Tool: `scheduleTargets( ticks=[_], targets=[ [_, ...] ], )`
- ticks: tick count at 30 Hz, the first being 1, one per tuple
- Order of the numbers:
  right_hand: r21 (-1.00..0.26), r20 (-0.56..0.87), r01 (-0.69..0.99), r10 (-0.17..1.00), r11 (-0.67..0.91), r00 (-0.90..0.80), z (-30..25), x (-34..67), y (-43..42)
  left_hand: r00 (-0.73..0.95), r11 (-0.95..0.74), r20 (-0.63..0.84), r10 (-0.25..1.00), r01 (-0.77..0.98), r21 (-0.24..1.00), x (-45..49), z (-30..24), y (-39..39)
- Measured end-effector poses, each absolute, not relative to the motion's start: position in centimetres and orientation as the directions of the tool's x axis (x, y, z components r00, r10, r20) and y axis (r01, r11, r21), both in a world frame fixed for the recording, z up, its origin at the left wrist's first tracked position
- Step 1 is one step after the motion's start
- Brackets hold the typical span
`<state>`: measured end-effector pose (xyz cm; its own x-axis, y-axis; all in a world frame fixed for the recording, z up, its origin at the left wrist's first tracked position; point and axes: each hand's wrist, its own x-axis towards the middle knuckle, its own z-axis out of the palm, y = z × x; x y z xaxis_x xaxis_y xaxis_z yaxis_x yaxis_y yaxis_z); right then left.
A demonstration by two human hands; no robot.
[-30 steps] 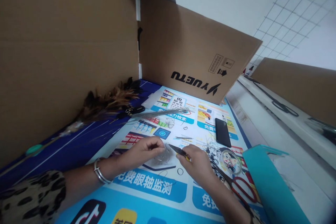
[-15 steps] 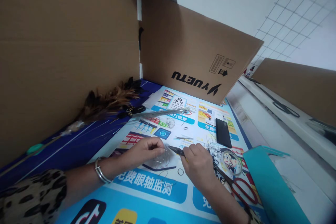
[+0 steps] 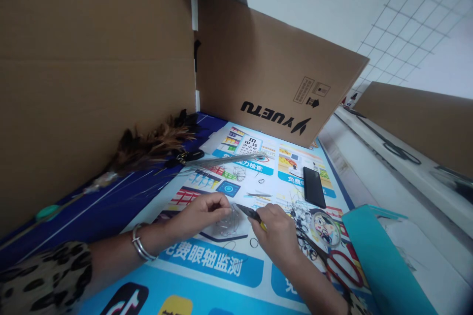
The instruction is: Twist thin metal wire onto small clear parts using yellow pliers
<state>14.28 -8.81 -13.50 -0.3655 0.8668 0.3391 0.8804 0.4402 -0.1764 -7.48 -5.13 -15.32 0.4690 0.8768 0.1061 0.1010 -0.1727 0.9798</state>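
Note:
My left hand [image 3: 207, 212] is closed in a pinch, thumb against forefinger, with thin looped wire [image 3: 229, 224] at the fingertips and hanging below them. Wrapped round a pair of needle-nose pliers [image 3: 248, 211] is my right hand [image 3: 278, 236]; a bit of yellow handle shows by its fingers. The dark jaws point left towards my left fingertips, a small gap away. Whether the jaws grip the fine wire is too small to tell. A few short wire pieces [image 3: 259, 195] lie just beyond, and a small dark ring [image 3: 254, 242] rests between the hands.
Red-handled scissors [image 3: 345, 268], a round cartoon-printed item [image 3: 325, 228] and tangled dark loops lie right of my right hand. Further back are a phone [image 3: 314, 187] and a bundle of silver rods [image 3: 232, 159]. Feathers [image 3: 151, 140], cardboard walls [image 3: 273, 59] and a teal box [image 3: 384, 261] stand around.
My right hand has turned slightly, so that more of the yellow plier handle shows. My left hand stays nearly still. The whole view has shifted a little.

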Motion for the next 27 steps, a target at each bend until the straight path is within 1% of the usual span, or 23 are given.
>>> scheduleTargets(
  ticks=[5, 13, 27],
  targets=[
    [-0.222, 0.314, 0.885, 0.889, 0.41, -0.333, -13.75, 14.27, -8.7, 0.458, -0.154, 0.097, 0.884, 0.089, 0.984, -7.36, -15.11, -5.32],
    [-0.22, 0.297, 0.896, 0.901, 0.386, -0.315, -13.84, 14.19, -8.7, 0.452, -0.171, 0.118, 0.884, 0.078, 0.982, -7.41, -15.01, -5.34],
    [-0.241, 0.328, 0.884, 0.891, 0.401, -0.315, -13.63, 14.2, -8.65, 0.434, -0.167, 0.111, 0.894, 0.092, 0.982, -7.39, -15.19, -5.26]
  ],
)
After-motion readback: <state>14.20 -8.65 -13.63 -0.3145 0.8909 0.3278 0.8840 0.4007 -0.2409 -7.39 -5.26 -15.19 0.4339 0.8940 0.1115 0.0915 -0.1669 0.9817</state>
